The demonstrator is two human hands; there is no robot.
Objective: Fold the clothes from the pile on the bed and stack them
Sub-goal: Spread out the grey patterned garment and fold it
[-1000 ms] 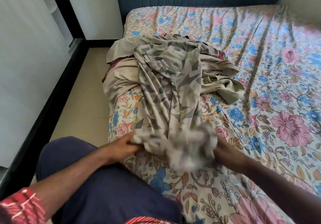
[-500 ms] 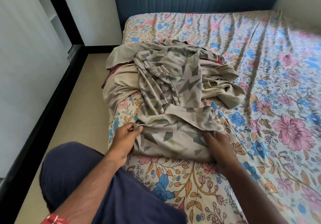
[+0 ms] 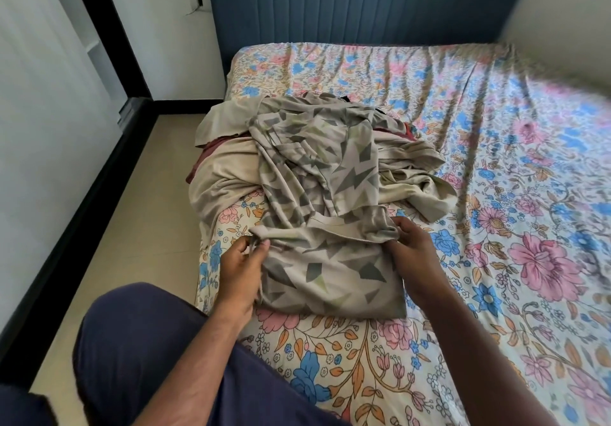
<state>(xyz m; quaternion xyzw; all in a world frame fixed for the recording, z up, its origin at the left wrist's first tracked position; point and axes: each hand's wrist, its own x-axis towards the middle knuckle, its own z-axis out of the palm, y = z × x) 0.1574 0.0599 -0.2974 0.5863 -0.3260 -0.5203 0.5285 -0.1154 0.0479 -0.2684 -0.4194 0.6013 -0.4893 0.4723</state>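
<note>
soft, light patterned garment (image 3: 325, 270) will crumple; best held at its corners. left hand (image 3: 243, 262) pinches the 9 o'clock edge, right hand (image 3: 411, 247) grips the 3 o'clock edge.

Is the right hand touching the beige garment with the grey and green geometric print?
Touching. In the head view the right hand pinches an edge of the beige geometric-print garment between thumb and fingers.
</note>
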